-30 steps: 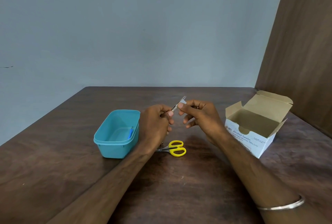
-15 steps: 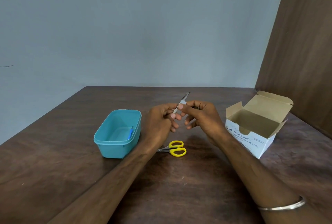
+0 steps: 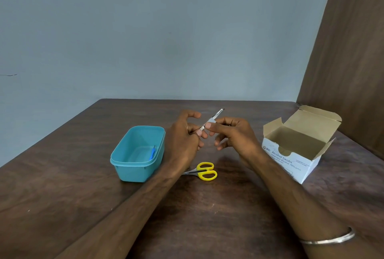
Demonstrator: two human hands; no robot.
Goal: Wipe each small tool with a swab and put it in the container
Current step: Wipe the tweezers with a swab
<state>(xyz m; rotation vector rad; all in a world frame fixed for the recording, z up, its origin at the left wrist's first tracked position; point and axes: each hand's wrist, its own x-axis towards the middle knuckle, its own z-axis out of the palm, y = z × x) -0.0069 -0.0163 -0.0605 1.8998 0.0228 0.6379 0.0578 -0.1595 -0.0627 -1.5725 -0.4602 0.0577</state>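
Fingers of both hands pinch the tweezers (image 3: pixel 214 119), right hand (image 3: pixel 232 136) with a swab (image 3: pixel 210 122), left hand (image 3: pixel 182 140) lower down; the tub (image 3: pixel 124 163) holds a blue tool (image 3: pixel 153 153); the swab box (image 3: pixel 291 161) stands open.

To my right on the table stands an open white cardboard box (image 3: pixel 291 160), its front face printed in blue: a round logo with "BD", then "Alcohol Swabs", and beneath it "Isopropyl Alcohol 70% (v/v)". Smaller lines of print follow on the same face, too fine for me to read. Nothing else before me carries legible text.
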